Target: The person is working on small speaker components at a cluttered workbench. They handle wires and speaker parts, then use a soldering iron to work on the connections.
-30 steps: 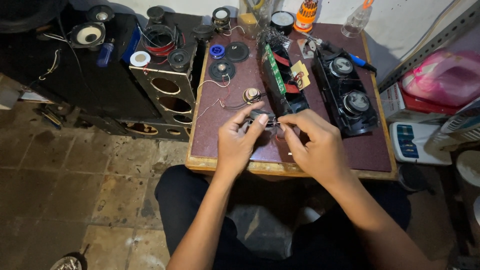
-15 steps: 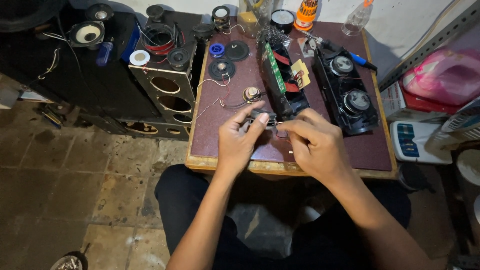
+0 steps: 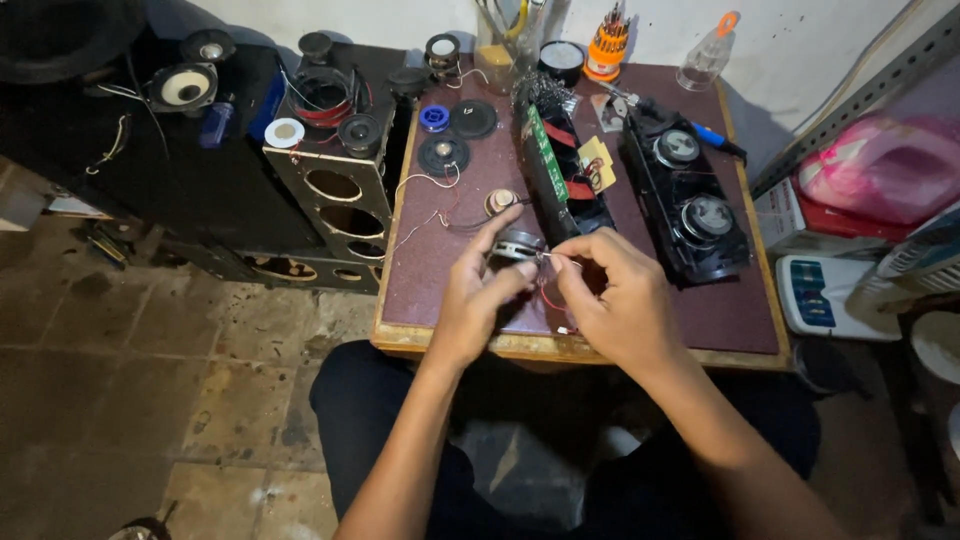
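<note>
**Q:** Hands at work over a small table — what do they hold?

**A:** Seen from a head camera looking down, the left hand (image 3: 478, 300) grips a small round speaker driver (image 3: 518, 244) between thumb and fingers, just above the maroon table top (image 3: 440, 290). The right hand (image 3: 612, 300) pinches a thin red wire (image 3: 550, 298) that runs from the driver; its fingertips are pressed together on the wire.

**Q:** What lies around them?

**A:** Beyond the hands lies an opened black speaker housing (image 3: 688, 205) with two round drivers, and beside it a second half with a green circuit board (image 3: 545, 155). An orange screwdriver set (image 3: 608, 45) stands at the far edge. Left of the table sits a wooden speaker cabinet (image 3: 335, 190) with empty round holes.
</note>
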